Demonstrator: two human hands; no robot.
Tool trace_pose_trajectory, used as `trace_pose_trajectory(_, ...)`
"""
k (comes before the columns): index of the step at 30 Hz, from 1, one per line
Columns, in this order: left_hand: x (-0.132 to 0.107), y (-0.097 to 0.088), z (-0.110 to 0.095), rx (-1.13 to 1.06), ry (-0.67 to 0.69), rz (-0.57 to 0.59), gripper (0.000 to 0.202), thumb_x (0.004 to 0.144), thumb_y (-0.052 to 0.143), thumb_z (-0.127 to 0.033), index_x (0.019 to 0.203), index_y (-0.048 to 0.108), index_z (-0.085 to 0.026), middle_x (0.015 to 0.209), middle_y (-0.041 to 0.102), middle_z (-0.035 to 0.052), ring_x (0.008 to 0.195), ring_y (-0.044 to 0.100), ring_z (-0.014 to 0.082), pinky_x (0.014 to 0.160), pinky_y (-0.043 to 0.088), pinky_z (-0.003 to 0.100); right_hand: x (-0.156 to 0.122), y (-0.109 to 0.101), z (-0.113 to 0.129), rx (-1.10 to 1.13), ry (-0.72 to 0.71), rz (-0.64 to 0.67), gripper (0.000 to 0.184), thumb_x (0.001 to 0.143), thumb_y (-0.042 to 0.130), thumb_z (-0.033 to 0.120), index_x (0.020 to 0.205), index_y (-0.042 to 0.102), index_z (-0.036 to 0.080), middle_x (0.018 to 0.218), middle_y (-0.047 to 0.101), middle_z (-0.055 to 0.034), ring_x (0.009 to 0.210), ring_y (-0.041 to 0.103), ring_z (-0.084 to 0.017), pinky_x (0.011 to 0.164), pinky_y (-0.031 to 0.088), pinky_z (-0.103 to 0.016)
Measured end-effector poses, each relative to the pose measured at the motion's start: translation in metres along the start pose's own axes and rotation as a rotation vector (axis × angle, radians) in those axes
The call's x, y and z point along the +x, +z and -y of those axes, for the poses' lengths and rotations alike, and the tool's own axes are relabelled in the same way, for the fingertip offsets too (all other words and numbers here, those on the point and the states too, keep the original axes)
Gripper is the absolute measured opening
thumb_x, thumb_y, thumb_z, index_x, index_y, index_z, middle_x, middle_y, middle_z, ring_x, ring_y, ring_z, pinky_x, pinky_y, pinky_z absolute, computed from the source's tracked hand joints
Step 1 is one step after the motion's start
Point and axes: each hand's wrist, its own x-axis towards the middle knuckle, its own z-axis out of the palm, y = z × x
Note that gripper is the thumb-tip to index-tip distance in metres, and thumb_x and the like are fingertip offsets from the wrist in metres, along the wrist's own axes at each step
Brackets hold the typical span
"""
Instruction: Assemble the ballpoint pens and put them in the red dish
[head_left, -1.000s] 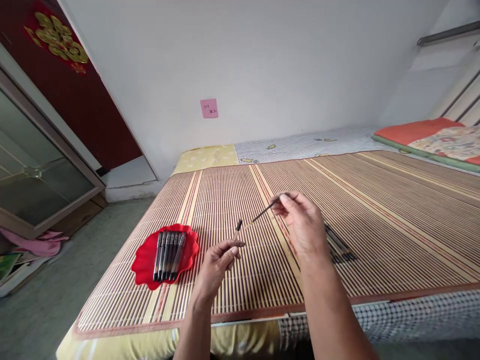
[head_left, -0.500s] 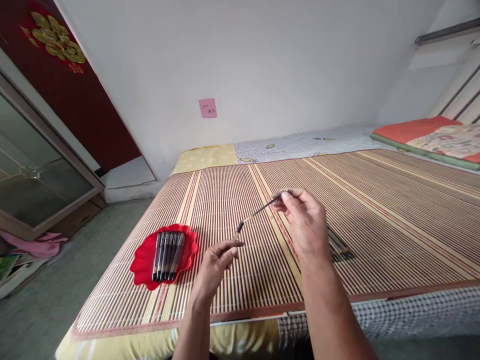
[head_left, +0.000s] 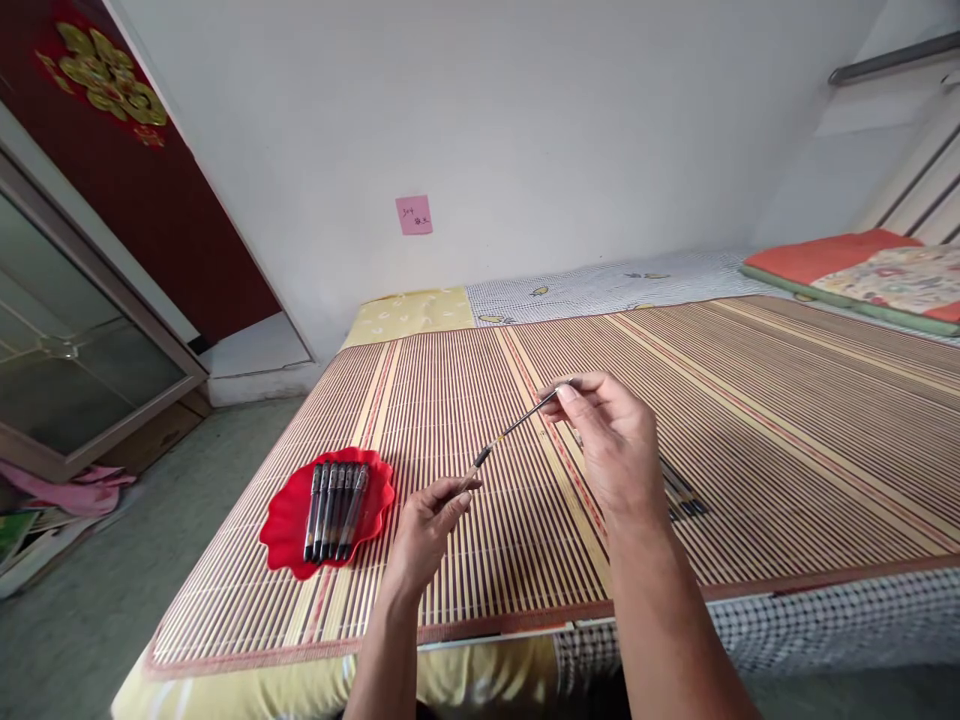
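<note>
My left hand (head_left: 429,520) is closed around a pen barrel (head_left: 472,470) with a dark grip at its upper end, tilted up to the right. Between the thumb and fingers of my right hand (head_left: 604,430) is a thin dark pen refill (head_left: 523,417), slanting down to the left. Its yellowish tip end meets the barrel's open end; how far it sits inside cannot be made out. Left of my hands, a red scalloped plate (head_left: 281,535) holds several capped pens (head_left: 335,510). Beside my right wrist, several dark slender refills (head_left: 682,490) lie partly hidden on the mat.
A striped bamboo mat (head_left: 450,390) covers the bed. Folded orange and floral bedding (head_left: 847,270) lies at the far right. A pink note (head_left: 414,215) is stuck on the white wall. At the left stands a glass-panelled door (head_left: 67,330).
Both hands have shifted slightly left with the barrel and the refill. The refill's tip end and the barrel's opening still meet. The plate of pens stays where it was.
</note>
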Motion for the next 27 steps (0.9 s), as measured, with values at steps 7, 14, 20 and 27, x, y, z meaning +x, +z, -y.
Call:
trace_pose_trajectory(7,0.0,0.0,-0.002,0.025,0.055,-0.037,0.027,0.084,0.074,-0.035,0.104,0.082,-0.02,0.104,0.079,0.0105,0.088,0.066,0.0215,0.077,0.049,0.031,-0.002,-0.001,0.015,-0.036,-0.039,0.09,0.011,0.093,0.069,0.029,0.097,0.072,0.02,0.09,0.074,-0.0041,0.079,0.07,-0.016,0.077,0.061,-0.033)
trace_pose_trajectory(14,-0.005,0.006,-0.01,0.015,0.009,0.083,0.032,0.088,0.071,-0.041,0.11,0.081,-0.02,0.089,0.071,0.0059,0.066,0.049,0.0119,0.059,0.036,0.025,0.001,-0.001,0.005,-0.005,0.057,0.11,0.012,0.092,0.069,0.03,0.095,0.071,0.019,0.089,0.075,-0.0045,0.077,0.07,-0.015,0.074,0.06,-0.031)
trace_pose_trajectory(20,-0.009,0.015,-0.019,-0.102,-0.012,0.207,0.039,0.097,0.062,-0.046,0.12,0.075,-0.017,0.062,0.038,-0.0055,0.057,0.033,0.0096,0.055,0.024,0.025,-0.001,0.003,-0.011,-0.05,0.128,0.349,0.015,0.093,0.068,0.033,0.1,0.074,0.02,0.094,0.076,-0.0053,0.083,0.071,-0.017,0.08,0.06,-0.034)
trace_pose_trajectory(27,-0.01,0.021,-0.013,-0.324,-0.033,0.217,0.032,0.099,0.062,-0.042,0.114,0.072,-0.016,0.065,0.028,-0.0069,0.058,0.022,0.01,0.054,0.018,0.025,0.0,0.0,-0.021,-0.153,0.187,0.459,0.028,0.094,0.065,0.036,0.116,0.075,0.023,0.11,0.077,-0.0095,0.105,0.072,-0.024,0.097,0.056,-0.044)
